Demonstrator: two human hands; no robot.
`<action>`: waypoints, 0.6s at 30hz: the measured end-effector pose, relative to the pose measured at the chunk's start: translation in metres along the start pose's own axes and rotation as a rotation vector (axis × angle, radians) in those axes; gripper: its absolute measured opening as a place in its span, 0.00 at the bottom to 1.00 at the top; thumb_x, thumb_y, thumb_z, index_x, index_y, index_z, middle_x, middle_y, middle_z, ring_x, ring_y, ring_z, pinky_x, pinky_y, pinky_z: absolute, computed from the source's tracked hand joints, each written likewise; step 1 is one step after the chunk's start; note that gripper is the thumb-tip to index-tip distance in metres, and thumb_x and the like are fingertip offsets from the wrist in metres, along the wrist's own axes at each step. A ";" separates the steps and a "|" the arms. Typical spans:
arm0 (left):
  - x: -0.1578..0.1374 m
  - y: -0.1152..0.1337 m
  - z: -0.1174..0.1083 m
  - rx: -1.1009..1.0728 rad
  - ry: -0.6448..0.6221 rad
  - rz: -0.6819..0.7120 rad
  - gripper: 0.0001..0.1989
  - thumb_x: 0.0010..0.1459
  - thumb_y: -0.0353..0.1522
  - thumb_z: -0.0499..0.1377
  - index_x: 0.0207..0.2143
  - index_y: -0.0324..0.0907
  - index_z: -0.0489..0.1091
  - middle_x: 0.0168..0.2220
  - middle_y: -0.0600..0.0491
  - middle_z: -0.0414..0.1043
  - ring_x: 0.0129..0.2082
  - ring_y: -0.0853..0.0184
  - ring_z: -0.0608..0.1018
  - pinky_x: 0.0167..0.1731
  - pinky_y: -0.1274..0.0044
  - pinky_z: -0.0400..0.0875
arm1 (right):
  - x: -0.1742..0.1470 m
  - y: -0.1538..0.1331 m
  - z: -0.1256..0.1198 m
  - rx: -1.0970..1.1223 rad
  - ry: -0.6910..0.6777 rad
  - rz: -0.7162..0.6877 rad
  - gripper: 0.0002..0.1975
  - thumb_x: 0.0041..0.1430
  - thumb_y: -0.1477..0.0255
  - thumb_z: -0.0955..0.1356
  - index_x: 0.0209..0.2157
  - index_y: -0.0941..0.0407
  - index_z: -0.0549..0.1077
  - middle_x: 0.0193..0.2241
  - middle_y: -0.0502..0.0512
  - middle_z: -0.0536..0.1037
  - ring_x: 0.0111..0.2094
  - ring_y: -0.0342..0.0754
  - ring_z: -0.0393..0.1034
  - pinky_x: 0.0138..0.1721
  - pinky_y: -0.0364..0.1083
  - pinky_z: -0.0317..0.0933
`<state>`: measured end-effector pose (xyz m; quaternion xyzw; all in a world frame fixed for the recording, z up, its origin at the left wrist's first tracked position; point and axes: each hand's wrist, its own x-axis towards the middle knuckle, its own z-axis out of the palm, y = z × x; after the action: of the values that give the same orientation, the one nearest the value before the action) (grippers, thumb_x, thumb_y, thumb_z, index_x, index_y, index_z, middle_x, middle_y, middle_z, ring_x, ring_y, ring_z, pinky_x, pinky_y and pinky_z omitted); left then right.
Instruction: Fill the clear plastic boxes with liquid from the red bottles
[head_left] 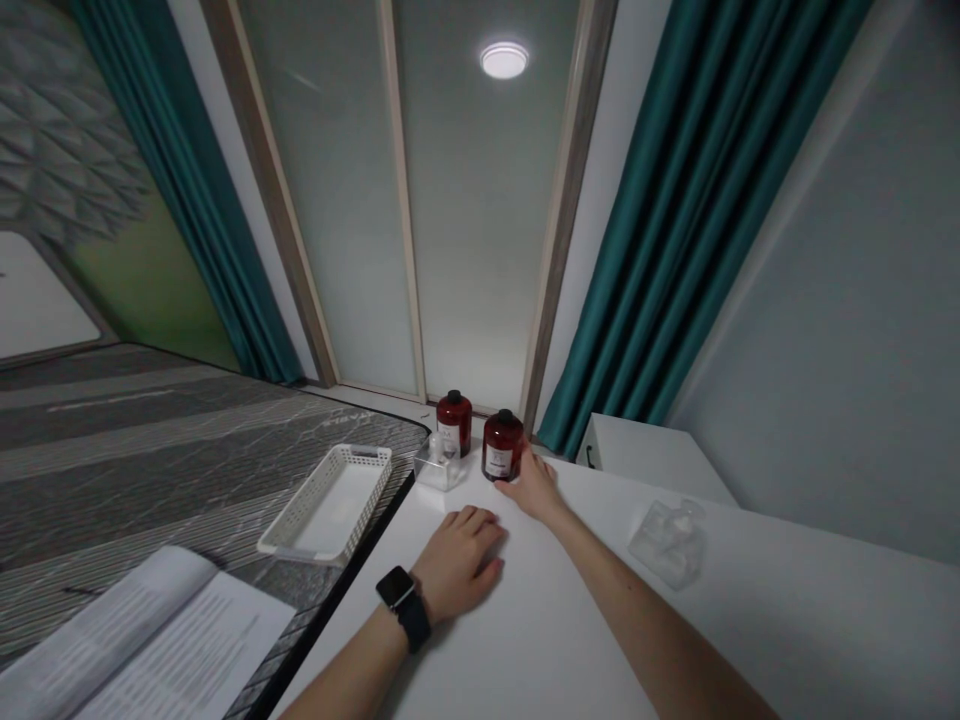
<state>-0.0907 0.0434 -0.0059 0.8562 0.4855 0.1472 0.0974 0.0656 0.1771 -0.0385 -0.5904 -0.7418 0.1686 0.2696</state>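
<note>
My right hand [534, 484] is wrapped round the right side of a dark red bottle [502, 447] with a black cap and a pale label, upright at the far end of the white table [555, 620]. Behind it to the left stands a second red bottle [455, 420] of the same look. In front of that one is a small clear plastic box [441, 468] with whitish items in it, too small to name. My left hand [459, 562], below a black watch [403, 600] on the wrist, lies palm down on the tabletop with its fingers loosely spread, holding nothing.
A crumpled clear plastic bag [670, 543] lies on the table at right. Left of the table, a white basket [271, 543] and an open book [195, 650] rest on a grey mattress [187, 470]. A white cabinet [652, 455] stands beyond the table's far edge, near a teal curtain [675, 230].
</note>
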 end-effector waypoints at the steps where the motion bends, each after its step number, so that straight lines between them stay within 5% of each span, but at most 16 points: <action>1: 0.000 0.000 0.000 -0.001 -0.002 -0.001 0.15 0.60 0.31 0.58 0.50 0.44 0.69 0.53 0.48 0.70 0.53 0.55 0.69 0.53 0.62 0.66 | 0.003 0.000 0.001 -0.002 -0.008 -0.011 0.50 0.48 0.67 0.75 0.67 0.55 0.47 0.54 0.65 0.75 0.59 0.62 0.65 0.58 0.57 0.52; 18: -0.001 0.002 -0.004 -0.010 -0.024 -0.014 0.15 0.60 0.32 0.58 0.50 0.45 0.68 0.53 0.49 0.70 0.53 0.55 0.69 0.54 0.62 0.65 | 0.042 0.005 0.009 0.095 -0.119 -0.145 0.43 0.49 0.68 0.75 0.63 0.53 0.54 0.49 0.59 0.79 0.51 0.60 0.73 0.52 0.55 0.61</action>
<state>-0.0905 0.0416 -0.0019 0.8541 0.4894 0.1386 0.1087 0.0574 0.2200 -0.0400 -0.5104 -0.7885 0.2184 0.2646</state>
